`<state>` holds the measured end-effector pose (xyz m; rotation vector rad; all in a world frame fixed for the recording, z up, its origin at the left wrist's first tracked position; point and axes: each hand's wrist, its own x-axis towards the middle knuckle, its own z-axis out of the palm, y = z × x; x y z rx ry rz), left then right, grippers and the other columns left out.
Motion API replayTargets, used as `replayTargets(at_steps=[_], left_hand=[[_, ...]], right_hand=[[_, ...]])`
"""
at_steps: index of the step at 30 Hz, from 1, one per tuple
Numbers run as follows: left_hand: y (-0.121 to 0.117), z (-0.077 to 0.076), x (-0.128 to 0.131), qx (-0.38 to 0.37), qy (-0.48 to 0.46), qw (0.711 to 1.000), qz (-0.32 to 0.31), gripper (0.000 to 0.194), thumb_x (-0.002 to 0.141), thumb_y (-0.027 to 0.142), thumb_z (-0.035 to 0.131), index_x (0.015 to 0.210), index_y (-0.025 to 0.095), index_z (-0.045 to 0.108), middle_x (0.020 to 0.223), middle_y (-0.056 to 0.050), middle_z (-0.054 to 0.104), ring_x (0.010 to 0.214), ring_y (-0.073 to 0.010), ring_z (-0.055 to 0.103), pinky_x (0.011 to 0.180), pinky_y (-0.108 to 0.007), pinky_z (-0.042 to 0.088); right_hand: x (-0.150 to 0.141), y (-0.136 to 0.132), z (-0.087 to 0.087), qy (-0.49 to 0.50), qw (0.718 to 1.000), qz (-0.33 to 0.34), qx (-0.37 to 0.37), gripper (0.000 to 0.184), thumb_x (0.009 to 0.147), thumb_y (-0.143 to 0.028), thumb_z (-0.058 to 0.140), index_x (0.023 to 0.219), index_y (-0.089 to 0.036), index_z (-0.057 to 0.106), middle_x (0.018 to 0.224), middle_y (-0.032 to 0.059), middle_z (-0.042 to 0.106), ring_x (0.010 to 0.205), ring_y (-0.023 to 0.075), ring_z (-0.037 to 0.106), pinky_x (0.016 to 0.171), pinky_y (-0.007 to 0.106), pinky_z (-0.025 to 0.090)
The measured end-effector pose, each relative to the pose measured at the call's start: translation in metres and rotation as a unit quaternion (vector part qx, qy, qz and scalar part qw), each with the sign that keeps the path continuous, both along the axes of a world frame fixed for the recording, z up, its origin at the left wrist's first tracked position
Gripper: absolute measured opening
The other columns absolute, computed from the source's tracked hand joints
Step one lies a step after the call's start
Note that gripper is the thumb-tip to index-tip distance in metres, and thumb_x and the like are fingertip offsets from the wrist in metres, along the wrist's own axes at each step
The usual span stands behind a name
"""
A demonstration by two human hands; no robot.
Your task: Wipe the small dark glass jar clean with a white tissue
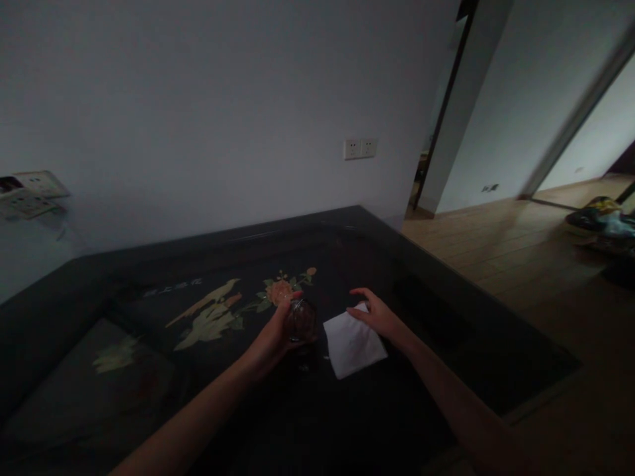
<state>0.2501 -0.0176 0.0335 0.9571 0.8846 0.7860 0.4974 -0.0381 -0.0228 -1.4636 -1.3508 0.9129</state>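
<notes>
My left hand (278, 334) is wrapped round the side of a small, dark, see-through glass (303, 320), low over the black table. The dim light hides what, if anything, is inside it. To the right of the glass, my right hand (380, 317) grips the upper edge of a white, roughly square paper tissue (353, 345). One finger of that hand curves out above the tissue. The tissue hangs or lies toward me, slightly creased; I cannot tell how much of it touches the table.
The glossy black table (407, 277) bears a bird-and-flower picture (213, 317) and meets a pale wall. A double socket (360, 149) is on that wall, with more sockets (37, 192) at the left. Bags or bundles (602, 221) lie on the wooden floor at the right.
</notes>
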Motion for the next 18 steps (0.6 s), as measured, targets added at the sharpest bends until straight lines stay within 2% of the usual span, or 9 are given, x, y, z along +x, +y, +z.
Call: replayTargets(at_steps=[5, 7, 10, 14, 18], left_hand=[[0.044, -0.010, 0.030, 0.086, 0.043, 0.995, 0.039, 0.048, 0.074, 0.040, 0.072, 0.118, 0.026, 0.057, 0.103, -0.006, 0.064, 0.086, -0.0219, 0.064, 0.069, -0.030, 0.051], [0.058, -0.014, 0.043, 0.121, 0.055, 0.990, 0.050, 0.052, 0.066, 0.032, 0.079, 0.115, 0.022, 0.060, 0.091, -0.006, 0.065, 0.080, -0.0220, 0.063, 0.070, -0.031, 0.049], [0.076, -0.019, 0.063, 0.171, 0.069, 0.981, 0.063, 0.062, 0.057, 0.023, 0.084, 0.114, 0.023, 0.060, 0.091, -0.005, 0.065, 0.084, -0.0225, 0.062, 0.078, -0.032, 0.047], [0.089, -0.027, 0.084, 0.230, 0.094, 0.965, 0.080, 0.075, 0.050, 0.023, 0.087, 0.119, 0.024, 0.055, 0.094, -0.003, 0.061, 0.088, -0.0213, 0.060, 0.086, -0.035, 0.045], [0.089, -0.037, 0.095, 0.280, 0.099, 0.950, 0.096, 0.080, 0.052, 0.025, 0.086, 0.124, 0.026, 0.051, 0.101, -0.003, 0.058, 0.097, -0.0214, 0.057, 0.093, -0.036, 0.041]], right_hand=[[0.005, -0.004, 0.000, 0.001, 0.999, 0.044, -0.001, 0.054, 0.065, -0.012, 0.070, 0.117, -0.021, 0.057, 0.072, -0.0045, 0.062, 0.065, 0.0145, 0.059, 0.062, 0.027, 0.044], [0.004, -0.005, 0.002, -0.011, 0.999, 0.050, 0.002, 0.055, 0.063, -0.007, 0.068, 0.115, -0.022, 0.059, 0.075, -0.0042, 0.062, 0.067, 0.0144, 0.058, 0.067, 0.028, 0.044], [0.003, -0.006, 0.005, -0.031, 0.998, 0.055, 0.006, 0.054, 0.060, -0.001, 0.066, 0.110, -0.022, 0.062, 0.081, -0.0033, 0.062, 0.073, 0.0148, 0.058, 0.073, 0.029, 0.043], [0.002, -0.006, 0.008, -0.047, 0.998, 0.052, 0.008, 0.053, 0.060, -0.001, 0.067, 0.109, -0.021, 0.062, 0.083, -0.0027, 0.063, 0.076, 0.0156, 0.058, 0.077, 0.030, 0.043], [0.000, -0.006, 0.011, -0.053, 0.997, 0.049, 0.009, 0.051, 0.062, -0.002, 0.067, 0.109, -0.021, 0.063, 0.083, -0.0016, 0.066, 0.078, 0.0171, 0.060, 0.077, 0.031, 0.044]])
